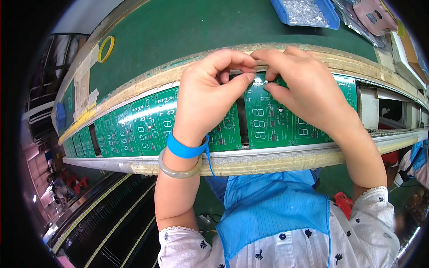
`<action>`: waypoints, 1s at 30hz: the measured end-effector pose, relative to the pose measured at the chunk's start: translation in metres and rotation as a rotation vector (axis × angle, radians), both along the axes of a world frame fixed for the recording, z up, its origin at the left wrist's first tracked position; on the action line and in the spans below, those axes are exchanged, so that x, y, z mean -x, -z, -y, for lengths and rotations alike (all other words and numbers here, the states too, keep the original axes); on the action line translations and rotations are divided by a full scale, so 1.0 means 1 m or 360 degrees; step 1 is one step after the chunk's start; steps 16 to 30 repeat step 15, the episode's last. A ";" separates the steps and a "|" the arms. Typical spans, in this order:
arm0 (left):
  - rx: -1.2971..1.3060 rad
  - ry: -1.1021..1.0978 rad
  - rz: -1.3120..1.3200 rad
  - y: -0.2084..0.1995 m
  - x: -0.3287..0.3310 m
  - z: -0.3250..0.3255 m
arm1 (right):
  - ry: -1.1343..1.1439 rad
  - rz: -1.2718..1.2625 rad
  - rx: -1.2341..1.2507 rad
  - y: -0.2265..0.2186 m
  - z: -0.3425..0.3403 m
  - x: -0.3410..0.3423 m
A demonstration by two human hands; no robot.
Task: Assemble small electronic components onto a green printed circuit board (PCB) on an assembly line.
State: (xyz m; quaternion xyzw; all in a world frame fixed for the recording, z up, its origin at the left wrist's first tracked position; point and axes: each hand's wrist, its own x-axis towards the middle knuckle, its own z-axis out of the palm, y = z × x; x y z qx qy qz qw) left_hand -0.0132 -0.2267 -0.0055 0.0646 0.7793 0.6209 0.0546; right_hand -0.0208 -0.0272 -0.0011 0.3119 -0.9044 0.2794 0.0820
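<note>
Both my hands meet over the far edge of a green circuit board in a metal rail. My left hand, with a blue wrist strap and a pale bangle, has its thumb and fingertips pinched together at that edge; whatever they hold is too small to tell. Just right of it, my right hand curls with thumb and fingers drawn close over the board. Its grip, too, hides anything in it. Small shiny parts show on the board between the two thumbs. White outlines of digit displays are printed on the board.
More green boards line the rail to the left. Beyond its wooden ledge lies a green mat with a yellow ring. A blue bin of small clear parts stands at the far right. A blue cord hangs from my strap.
</note>
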 end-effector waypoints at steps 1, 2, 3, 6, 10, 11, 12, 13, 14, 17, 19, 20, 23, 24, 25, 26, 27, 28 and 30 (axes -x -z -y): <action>0.0067 0.0046 -0.0057 0.000 -0.001 -0.001 | 0.0002 0.0000 0.0005 -0.001 -0.002 0.001; 0.0134 0.0092 -0.0114 0.000 -0.002 -0.002 | 0.0019 0.0109 0.0094 -0.003 -0.005 0.003; 0.0137 0.0096 -0.0113 -0.001 -0.002 -0.003 | 0.0037 0.0219 0.0183 -0.003 -0.008 0.005; 0.0325 0.0100 -0.0195 -0.002 -0.003 -0.008 | 0.0031 0.0214 0.0246 0.001 -0.016 0.007; 0.0481 0.0124 -0.0337 -0.003 -0.004 -0.011 | 0.0040 0.0223 0.0260 0.002 -0.019 0.007; 0.0534 0.0135 -0.0369 -0.003 -0.003 -0.012 | 0.0042 0.0216 0.0252 0.002 -0.019 0.007; 0.0537 0.0141 -0.0368 -0.003 -0.003 -0.013 | 0.0043 0.0210 0.0246 0.002 -0.019 0.007; 0.0560 0.0142 -0.0394 -0.002 -0.003 -0.013 | 0.0048 0.0211 0.0250 0.002 -0.020 0.007; 0.0582 0.0144 -0.0420 -0.001 -0.003 -0.014 | 0.0051 0.0221 0.0258 0.002 -0.020 0.007; 0.0585 0.0149 -0.0420 -0.002 -0.003 -0.014 | 0.0054 0.0231 0.0267 0.002 -0.020 0.007; 0.0585 0.0149 -0.0420 -0.002 -0.003 -0.014 | 0.0054 0.0231 0.0267 0.002 -0.020 0.007; 0.0585 0.0149 -0.0420 -0.002 -0.003 -0.014 | 0.0054 0.0231 0.0267 0.002 -0.020 0.007; 0.0585 0.0149 -0.0420 -0.002 -0.003 -0.014 | 0.0054 0.0231 0.0267 0.002 -0.020 0.007; 0.0585 0.0149 -0.0420 -0.002 -0.003 -0.014 | 0.0054 0.0231 0.0267 0.002 -0.020 0.007; 0.0585 0.0149 -0.0420 -0.002 -0.003 -0.014 | 0.0054 0.0231 0.0267 0.002 -0.020 0.007; 0.0585 0.0149 -0.0420 -0.002 -0.003 -0.014 | 0.0054 0.0231 0.0267 0.002 -0.020 0.007; 0.0585 0.0149 -0.0420 -0.002 -0.003 -0.014 | 0.0054 0.0231 0.0267 0.002 -0.020 0.007; 0.0585 0.0149 -0.0420 -0.002 -0.003 -0.014 | 0.0054 0.0231 0.0267 0.002 -0.020 0.007; 0.0585 0.0149 -0.0420 -0.002 -0.003 -0.014 | 0.0054 0.0231 0.0267 0.002 -0.020 0.007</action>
